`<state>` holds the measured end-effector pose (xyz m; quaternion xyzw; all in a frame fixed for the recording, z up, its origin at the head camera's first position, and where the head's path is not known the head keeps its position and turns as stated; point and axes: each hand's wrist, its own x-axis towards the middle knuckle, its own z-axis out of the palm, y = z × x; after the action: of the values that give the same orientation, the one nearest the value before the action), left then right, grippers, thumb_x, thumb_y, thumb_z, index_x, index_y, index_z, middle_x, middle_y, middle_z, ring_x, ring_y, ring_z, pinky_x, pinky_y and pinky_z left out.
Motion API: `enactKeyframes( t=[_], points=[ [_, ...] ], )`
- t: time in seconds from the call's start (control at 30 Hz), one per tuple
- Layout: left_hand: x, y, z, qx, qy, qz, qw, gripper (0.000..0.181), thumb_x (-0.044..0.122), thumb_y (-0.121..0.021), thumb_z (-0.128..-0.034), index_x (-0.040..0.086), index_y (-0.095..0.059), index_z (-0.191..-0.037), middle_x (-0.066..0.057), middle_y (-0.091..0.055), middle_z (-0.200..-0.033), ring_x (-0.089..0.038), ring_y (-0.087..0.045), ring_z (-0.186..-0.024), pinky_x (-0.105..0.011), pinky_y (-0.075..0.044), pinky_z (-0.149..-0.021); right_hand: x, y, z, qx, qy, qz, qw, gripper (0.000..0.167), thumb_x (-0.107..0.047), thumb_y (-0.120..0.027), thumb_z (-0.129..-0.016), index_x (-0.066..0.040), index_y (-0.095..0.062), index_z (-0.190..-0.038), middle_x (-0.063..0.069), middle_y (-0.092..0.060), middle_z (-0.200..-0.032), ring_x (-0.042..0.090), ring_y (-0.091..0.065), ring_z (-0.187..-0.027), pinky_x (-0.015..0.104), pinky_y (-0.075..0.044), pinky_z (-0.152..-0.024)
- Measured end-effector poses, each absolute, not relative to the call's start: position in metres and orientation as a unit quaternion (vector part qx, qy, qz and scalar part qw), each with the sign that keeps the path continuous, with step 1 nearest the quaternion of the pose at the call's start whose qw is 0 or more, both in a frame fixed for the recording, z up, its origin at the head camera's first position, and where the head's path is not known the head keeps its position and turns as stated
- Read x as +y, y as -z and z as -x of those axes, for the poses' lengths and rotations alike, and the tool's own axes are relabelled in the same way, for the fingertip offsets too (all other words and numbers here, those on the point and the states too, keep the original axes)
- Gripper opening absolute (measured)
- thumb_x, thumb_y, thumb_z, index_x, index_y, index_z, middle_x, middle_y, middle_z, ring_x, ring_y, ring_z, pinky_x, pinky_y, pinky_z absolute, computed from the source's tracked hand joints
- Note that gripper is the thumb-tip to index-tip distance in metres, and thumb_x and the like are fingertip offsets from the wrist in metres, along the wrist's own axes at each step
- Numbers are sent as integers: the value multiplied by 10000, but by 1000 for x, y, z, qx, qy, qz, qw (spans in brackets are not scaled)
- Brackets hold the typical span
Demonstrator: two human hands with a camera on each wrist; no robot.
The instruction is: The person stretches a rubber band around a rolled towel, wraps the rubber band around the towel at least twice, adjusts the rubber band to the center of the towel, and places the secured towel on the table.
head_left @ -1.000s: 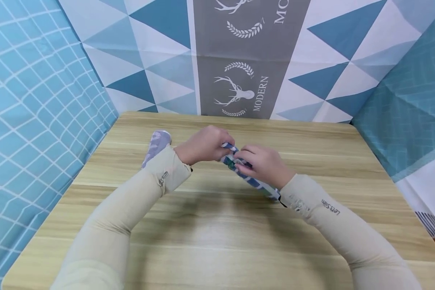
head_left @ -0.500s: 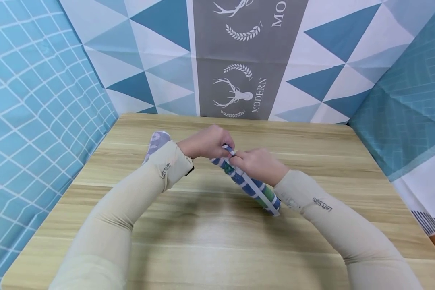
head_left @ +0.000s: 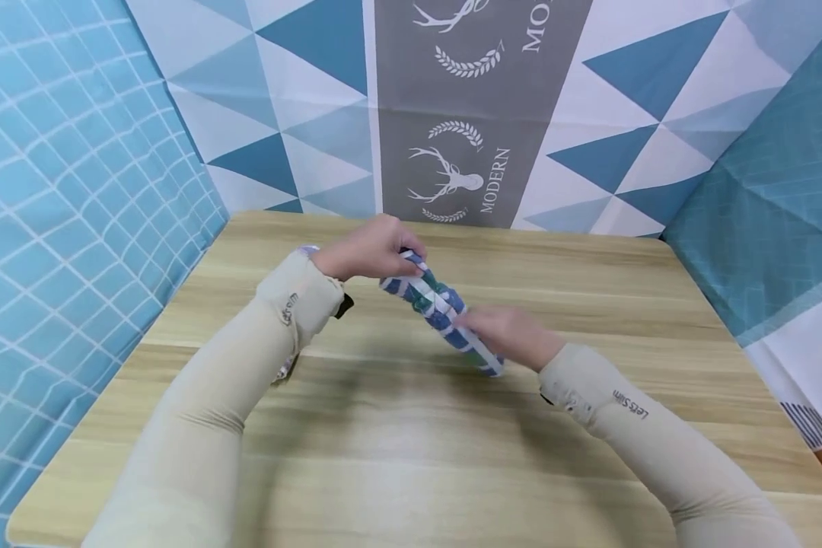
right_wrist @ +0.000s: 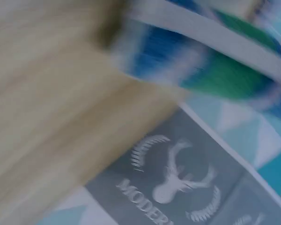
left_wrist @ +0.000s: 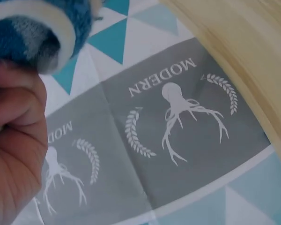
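A blue, green and white checked towel (head_left: pixel 441 313), rolled into a tube with a white edge strip along it, slants above the table in the head view. My left hand (head_left: pixel 377 247) grips its upper left end; in the left wrist view the curled fingers (left_wrist: pixel 21 101) lie under the open end of the roll, whose terry inside shows. My right hand (head_left: pixel 510 332) is blurred and pinches the roll's edge partway down, near the lower right end. The right wrist view shows the towel (right_wrist: pixel 215 70) blurred, with barely a sliver of that hand at the frame's edge.
On the left of the wooden table (head_left: pixel 397 472) lies a lavender patterned roll (head_left: pixel 309 249), mostly hidden behind my left forearm. A patterned cloth wall (head_left: pixel 445 114) stands at the far edge, with blue hangings (head_left: pixel 75 190) at the left side.
My right hand has slid down and right along the roll, away from my left hand. The left hand has moved slightly up and left, and more of the white strip shows.
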<state>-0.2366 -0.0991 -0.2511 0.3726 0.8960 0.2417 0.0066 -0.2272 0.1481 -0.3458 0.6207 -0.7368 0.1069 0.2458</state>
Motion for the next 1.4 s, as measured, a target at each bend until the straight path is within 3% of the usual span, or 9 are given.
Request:
enactKeyframes(
  t=[0.13, 0.27, 0.37, 0.5, 0.8, 1.13, 1.3, 1.4],
  points=[
    [-92, 250, 236, 890, -240, -383, 53, 56, 34, -687, -821, 3, -719, -853, -48, -664, -770, -132, -538, -653, -247, -473, -597, 141, 335, 233, -703, -140, -599, 357, 109, -9, -684, -834, -50, -696, -934, 60, -691, -757, 153, -603, -537, 265, -490, -467],
    [-87, 256, 237, 890, -221, -392, 67, 41, 27, -700, -808, -4, -715, -831, -34, -651, -744, -111, -505, -637, -224, -437, -577, 134, 324, 236, -667, -78, -631, 389, 115, -42, -752, -779, -90, -691, -864, 9, -667, -687, 126, -536, -468, 234, -437, -426],
    [-84, 258, 237, 893, -208, -393, 72, 40, 39, -705, -806, 4, -712, -824, -25, -637, -728, -108, -491, -632, -222, -416, -571, 132, 318, 237, -662, -50, -650, 370, 183, -9, -786, -707, -93, -680, -829, -2, -609, -601, 121, -459, -418, 224, -378, -400],
    [-80, 259, 237, 896, -188, -392, 89, 42, 55, -699, -815, 19, -715, -831, -19, -644, -732, -106, -504, -635, -219, -429, -580, 130, 310, 236, -680, -6, -662, 316, 220, 50, -734, -728, -116, -667, -855, -12, -505, -519, 108, -335, -387, 223, -271, -389],
    [-76, 263, 235, 891, -182, -396, 126, 56, 47, -703, -830, 17, -729, -870, -34, -686, -793, -102, -525, -637, -219, -466, -602, 128, 305, 230, -707, 53, -671, 217, 292, 39, -732, -774, -164, -694, -981, -3, -597, -580, 83, -346, -393, 195, -273, -413],
    [-73, 266, 238, 865, -197, -448, 114, 49, -3, -668, -787, 14, -685, -744, 55, -463, -614, -75, -335, -558, -209, -277, -554, 121, 308, 232, -657, 149, -676, 298, 192, 9, -683, -802, -103, -527, -798, -22, -443, -495, 100, -253, -403, 236, -259, -434],
    [-74, 268, 239, 869, -201, -437, 111, 40, 7, -662, -785, 1, -701, -775, 37, -543, -657, -81, -399, -596, -203, -331, -569, 119, 314, 232, -661, 166, -673, 288, 228, 5, -640, -810, -79, -433, -762, -32, -334, -506, 101, -214, -434, 232, -244, -443],
    [-77, 268, 240, 873, -199, -434, 99, 48, 25, -665, -806, 3, -708, -806, 6, -606, -713, -94, -450, -635, -215, -383, -597, 120, 315, 230, -683, 134, -668, 263, 226, 18, -638, -808, -81, -438, -768, -35, -381, -544, 103, -279, -470, 230, -277, -459]
  ],
)
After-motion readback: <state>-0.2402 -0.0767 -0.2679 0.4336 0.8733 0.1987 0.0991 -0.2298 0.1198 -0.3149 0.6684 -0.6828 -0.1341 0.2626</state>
